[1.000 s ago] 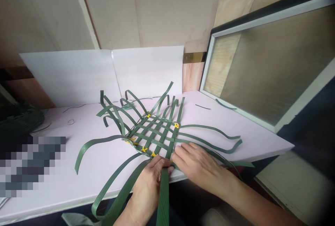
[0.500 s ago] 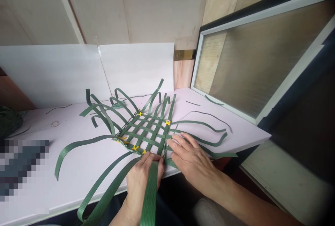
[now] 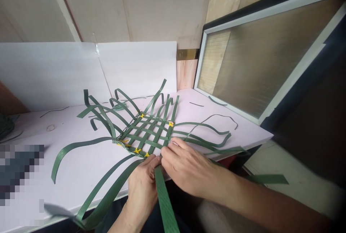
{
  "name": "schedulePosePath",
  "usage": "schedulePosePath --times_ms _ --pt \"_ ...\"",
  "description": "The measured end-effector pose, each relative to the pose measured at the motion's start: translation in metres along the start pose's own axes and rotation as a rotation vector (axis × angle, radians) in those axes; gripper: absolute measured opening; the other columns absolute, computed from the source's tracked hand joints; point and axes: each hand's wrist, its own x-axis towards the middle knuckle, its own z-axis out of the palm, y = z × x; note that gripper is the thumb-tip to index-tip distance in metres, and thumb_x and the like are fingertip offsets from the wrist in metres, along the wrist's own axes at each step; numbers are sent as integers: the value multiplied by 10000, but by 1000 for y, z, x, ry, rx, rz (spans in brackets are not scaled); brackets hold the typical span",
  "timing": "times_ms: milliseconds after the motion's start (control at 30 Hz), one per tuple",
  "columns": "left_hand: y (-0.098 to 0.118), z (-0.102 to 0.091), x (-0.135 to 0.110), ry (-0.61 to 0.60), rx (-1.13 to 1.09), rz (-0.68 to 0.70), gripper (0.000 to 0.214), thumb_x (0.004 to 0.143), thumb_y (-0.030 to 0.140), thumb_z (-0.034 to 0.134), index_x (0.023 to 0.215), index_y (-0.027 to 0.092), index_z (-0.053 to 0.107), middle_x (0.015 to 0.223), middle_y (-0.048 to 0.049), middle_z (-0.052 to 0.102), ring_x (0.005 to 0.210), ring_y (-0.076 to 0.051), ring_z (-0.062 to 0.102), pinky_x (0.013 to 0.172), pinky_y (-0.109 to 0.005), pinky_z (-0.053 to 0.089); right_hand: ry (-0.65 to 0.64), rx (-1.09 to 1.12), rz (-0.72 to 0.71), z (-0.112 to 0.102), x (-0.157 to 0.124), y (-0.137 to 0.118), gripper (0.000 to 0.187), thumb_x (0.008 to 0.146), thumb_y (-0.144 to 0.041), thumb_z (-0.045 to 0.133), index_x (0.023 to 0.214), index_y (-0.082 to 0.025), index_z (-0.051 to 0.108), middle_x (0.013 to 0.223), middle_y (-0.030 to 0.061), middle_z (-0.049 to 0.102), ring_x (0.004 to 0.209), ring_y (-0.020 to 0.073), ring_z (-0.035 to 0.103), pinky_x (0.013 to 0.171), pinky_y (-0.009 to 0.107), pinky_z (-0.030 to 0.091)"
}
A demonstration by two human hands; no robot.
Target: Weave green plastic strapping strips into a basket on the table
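Observation:
An open lattice of flat green plastic straps [image 3: 148,141] lies on the table, its long loose ends spreading on every side. Yellow ties [image 3: 171,124] mark several crossings along its rim. At the near edge of the weave, my left hand [image 3: 143,177] is closed, thumb and fingers pinching the strap there. One broad green strap [image 3: 165,200] hangs from that spot toward me. My right hand [image 3: 186,168] touches the near right corner just beside the left, its fingers bent and pressed together on the woven edge; what exactly lies in its fingertips is hidden.
The pale table [image 3: 89,164] ends at a front edge close to my body. White boards [image 3: 137,67] stand along the back, and a framed pane [image 3: 270,53] leans at the right. Thin strap offcuts [image 3: 196,104] lie about. A dark green coil [image 3: 5,126] sits far left.
My right hand has moved left to meet the left hand, and its spread fingers have closed on the edge. The hanging strap has swung right. A strap end now sticks out beyond my right forearm.

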Motion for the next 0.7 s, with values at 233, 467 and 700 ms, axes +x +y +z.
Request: schedulePosePath --times_ms 233,467,700 --pt "0 0 0 14 13 71 211 919 310 511 925 228 706 829 -7 683 660 -112 649 546 -193 436 -264 150 112 7 12 27 192 779 7 571 867 -144 492 783 13 548 677 165 522 560 261 314" --pt "0 19 2 150 68 24 328 940 290 474 676 184 639 609 13 559 594 -105 559 563 -214 361 -105 107 213 0 -4 44 279 933 -223 615 683 -160 508 633 -3 487 624 155 460 625 278 345" --pt "-3 24 0 199 120 14 345 948 305 439 675 185 614 638 1 573 611 -116 560 558 -223 351 297 -256 461 -90 -34 41 253 980 -149 420 833 -151 626 760 53 540 797 220 534 942 500 392"
